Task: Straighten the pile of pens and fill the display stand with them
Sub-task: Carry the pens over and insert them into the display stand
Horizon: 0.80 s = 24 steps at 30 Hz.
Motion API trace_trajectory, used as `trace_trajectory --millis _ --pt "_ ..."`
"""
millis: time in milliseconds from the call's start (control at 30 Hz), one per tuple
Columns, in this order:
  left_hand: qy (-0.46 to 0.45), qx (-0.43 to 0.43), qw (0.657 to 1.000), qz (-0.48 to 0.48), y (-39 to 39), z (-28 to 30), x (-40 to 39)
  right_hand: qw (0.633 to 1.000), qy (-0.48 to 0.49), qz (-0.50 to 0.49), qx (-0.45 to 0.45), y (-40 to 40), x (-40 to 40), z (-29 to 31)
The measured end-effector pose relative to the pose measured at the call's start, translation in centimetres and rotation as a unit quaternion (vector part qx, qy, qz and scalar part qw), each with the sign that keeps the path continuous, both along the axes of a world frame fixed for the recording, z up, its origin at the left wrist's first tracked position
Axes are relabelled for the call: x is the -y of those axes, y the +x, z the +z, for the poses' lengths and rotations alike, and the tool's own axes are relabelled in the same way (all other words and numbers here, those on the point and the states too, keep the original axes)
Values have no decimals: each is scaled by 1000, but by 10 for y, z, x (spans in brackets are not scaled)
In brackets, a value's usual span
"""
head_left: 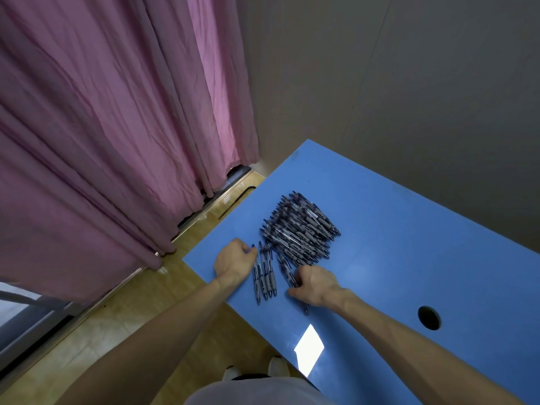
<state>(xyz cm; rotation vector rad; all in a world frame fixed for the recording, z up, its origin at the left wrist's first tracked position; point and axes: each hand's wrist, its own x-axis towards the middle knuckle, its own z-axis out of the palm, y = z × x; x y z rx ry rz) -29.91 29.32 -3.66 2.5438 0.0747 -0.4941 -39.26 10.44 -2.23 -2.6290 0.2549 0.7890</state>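
A large pile of dark grey-blue pens [301, 226] lies on the blue table [409, 244]. Near the table's left edge a few pens [264, 277] lie side by side in a short row. My left hand [233, 263] rests at the left of that row, fingers curled against the pens' top ends. My right hand [314, 285] is to the right of the row, closed around one or two pens [287, 271] at the pile's near edge. No display stand is in view.
A round cable hole [429, 318] is cut in the table at the right. A bright patch of light [308, 349] lies near the front edge. Pink curtains [117, 127] hang at the left, a grey wall [409, 83] stands behind, wooden floor [131, 317] below.
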Motion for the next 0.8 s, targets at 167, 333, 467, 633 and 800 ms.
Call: trace_trajectory --millis 167,333,467,633,800 --pt "64 14 997 -40 -23 5 8 1000 2 -3 6 5 -6 1" --pt "95 21 992 -75 -31 5 23 1000 -13 -18 6 5 -5 -1" --pt "85 -9 995 -42 -33 9 29 999 -3 -34 -7 -1 5 -3" --pt "90 -28 995 -25 -35 7 26 999 15 -31 -7 -7 11 -7" --pt "57 -22 997 -36 -37 4 17 999 39 -19 6 -16 15 -8"
